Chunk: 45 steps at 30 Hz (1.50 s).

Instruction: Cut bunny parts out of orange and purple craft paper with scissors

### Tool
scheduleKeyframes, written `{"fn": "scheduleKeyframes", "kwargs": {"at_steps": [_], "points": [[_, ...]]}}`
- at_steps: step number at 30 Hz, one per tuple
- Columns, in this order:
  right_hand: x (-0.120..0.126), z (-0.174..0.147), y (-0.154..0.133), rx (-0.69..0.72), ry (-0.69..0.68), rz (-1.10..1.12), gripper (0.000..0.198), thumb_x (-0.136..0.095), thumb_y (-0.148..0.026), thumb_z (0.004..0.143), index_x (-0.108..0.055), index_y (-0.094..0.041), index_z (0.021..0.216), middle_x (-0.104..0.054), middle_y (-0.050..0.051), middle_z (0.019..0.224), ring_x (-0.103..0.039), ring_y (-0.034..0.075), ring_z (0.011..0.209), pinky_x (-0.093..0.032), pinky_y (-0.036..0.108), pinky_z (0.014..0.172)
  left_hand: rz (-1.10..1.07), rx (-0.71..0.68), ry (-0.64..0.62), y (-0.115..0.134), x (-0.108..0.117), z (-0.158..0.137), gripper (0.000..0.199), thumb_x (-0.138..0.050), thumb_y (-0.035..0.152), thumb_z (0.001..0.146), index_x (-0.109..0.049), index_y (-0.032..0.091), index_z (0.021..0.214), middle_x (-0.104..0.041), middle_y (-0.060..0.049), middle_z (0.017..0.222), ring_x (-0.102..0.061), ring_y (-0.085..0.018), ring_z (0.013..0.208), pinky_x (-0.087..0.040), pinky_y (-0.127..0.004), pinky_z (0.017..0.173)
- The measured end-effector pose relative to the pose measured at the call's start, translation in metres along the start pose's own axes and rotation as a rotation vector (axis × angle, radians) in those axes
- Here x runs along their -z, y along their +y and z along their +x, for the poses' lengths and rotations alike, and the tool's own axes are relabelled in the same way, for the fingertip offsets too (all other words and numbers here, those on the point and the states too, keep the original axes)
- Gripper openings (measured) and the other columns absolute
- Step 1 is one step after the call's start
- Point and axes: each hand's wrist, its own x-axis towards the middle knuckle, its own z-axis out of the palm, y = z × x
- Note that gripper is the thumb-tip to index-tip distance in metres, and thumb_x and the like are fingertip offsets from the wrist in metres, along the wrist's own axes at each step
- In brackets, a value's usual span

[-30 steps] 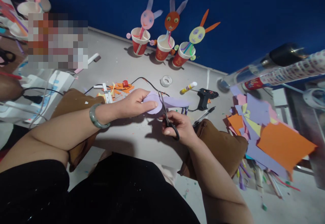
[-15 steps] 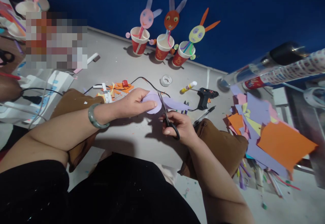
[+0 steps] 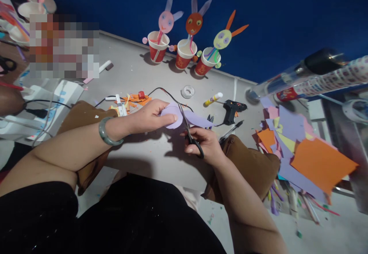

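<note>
The left fingers [image 3: 169, 120] pinch purple paper [image 3: 172, 111]. Just beside them, the right fingers [image 3: 201, 132] hold black-handled scissors [image 3: 186, 126].

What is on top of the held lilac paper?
The thumb of the left hand and a blade of the scissors are over the paper; its covered parts and underside are hidden.
</note>
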Motion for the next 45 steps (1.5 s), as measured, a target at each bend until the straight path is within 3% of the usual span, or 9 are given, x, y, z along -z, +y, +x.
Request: {"fn": "scheduleKeyframes", "kwargs": {"at_steps": [25,29,33,34,36,37,39,42,45], "points": [[-0.003,0.000,0.001,-0.038,0.002,0.083,0.057,-0.096,-0.057,0.058,-0.072,-0.016,0.089,-0.059,-0.005,0.051,-0.052,0.009,0.039,-0.039,0.022,0.039,0.021,-0.015,0.019,-0.003,0.001,0.000,0.029,-0.063,0.034,0.083,-0.052,0.017,0.062,-0.045,0.004,0.059,-0.039,-0.008,0.055,-0.033,-0.022,0.052],[0.001,-0.003,-0.002,-0.029,-0.013,0.080,0.056,-0.096,-0.057,0.058,-0.071,-0.017,0.088,-0.060,-0.005,0.052,-0.053,0.010,0.040,-0.040,0.021,0.039,-0.018,0.006,0.065,0.001,0.001,0.002,0.023,-0.063,0.031,0.079,-0.057,0.016,0.063,-0.054,0.002,0.060,-0.046,-0.008,0.056,-0.038,-0.021,0.054],[0.020,-0.015,0.002,-0.006,-0.138,0.217,0.064,-0.093,-0.068,0.053,-0.071,-0.018,0.085,-0.058,-0.005,0.050,-0.049,0.008,0.035,-0.037,0.020,0.035,-0.144,0.126,0.147,0.007,0.003,0.003,0.019,-0.063,0.031,0.076,-0.069,0.014,0.073,-0.067,-0.002,0.069,-0.058,-0.011,0.059,-0.048,-0.023,0.057],[0.025,-0.018,0.003,-0.018,-0.206,0.248,0.069,-0.087,-0.077,0.054,-0.072,-0.018,0.086,-0.058,-0.004,0.048,-0.048,0.007,0.033,-0.038,0.020,0.035,-0.169,0.166,0.159,0.007,0.003,0.003,0.020,-0.064,0.031,0.075,-0.071,0.013,0.077,-0.069,-0.002,0.070,-0.060,-0.011,0.059,-0.049,-0.023,0.056],[0.034,-0.019,0.007,0.062,-0.451,0.309,0.077,-0.082,-0.088,0.043,-0.069,-0.019,0.076,-0.053,-0.006,0.040,-0.045,0.008,0.028,-0.035,0.020,0.032,-0.180,0.209,0.160,0.006,0.003,0.003,0.021,-0.067,0.031,0.074,-0.073,0.013,0.083,-0.069,-0.002,0.072,-0.063,-0.013,0.060,-0.050,-0.023,0.054],[0.037,-0.018,0.007,0.095,-0.463,0.315,0.078,-0.081,-0.089,0.040,-0.068,-0.020,0.074,-0.051,-0.006,0.039,-0.044,0.008,0.027,-0.035,0.020,0.032,-0.167,0.206,0.156,0.005,0.003,0.003,0.020,-0.069,0.030,0.073,-0.073,0.013,0.084,-0.069,-0.002,0.071,-0.063,-0.013,0.061,-0.049,-0.023,0.053],[0.035,-0.013,0.007,0.113,-0.229,0.269,0.077,-0.079,-0.089,0.046,-0.067,-0.021,0.079,-0.054,-0.006,0.043,-0.046,0.008,0.030,-0.036,0.021,0.035,-0.137,0.169,0.149,0.003,0.002,0.004,0.015,-0.072,0.027,0.071,-0.069,0.014,0.076,-0.063,0.001,0.066,-0.058,-0.010,0.059,-0.044,-0.020,0.051],[0.022,-0.002,0.003,0.161,0.124,0.073,0.060,-0.092,-0.066,0.058,-0.068,-0.020,0.088,-0.062,-0.003,0.056,-0.054,0.011,0.043,-0.042,0.024,0.044,-0.166,0.120,0.175,0.001,-0.002,0.005,0.023,-0.077,0.024,0.065,-0.056,0.016,0.065,-0.052,0.005,0.059,-0.048,-0.006,0.054,-0.036,-0.018,0.048],[0.009,0.004,0.000,0.189,0.175,-0.104,0.054,-0.096,-0.053,0.061,-0.067,-0.020,0.092,-0.063,-0.004,0.061,-0.056,0.011,0.053,-0.045,0.026,0.056,-0.244,0.132,0.183,-0.001,-0.004,0.006,0.026,-0.081,0.023,0.064,-0.058,0.016,0.075,-0.057,0.005,0.065,-0.051,-0.006,0.057,-0.039,-0.018,0.051]]}}
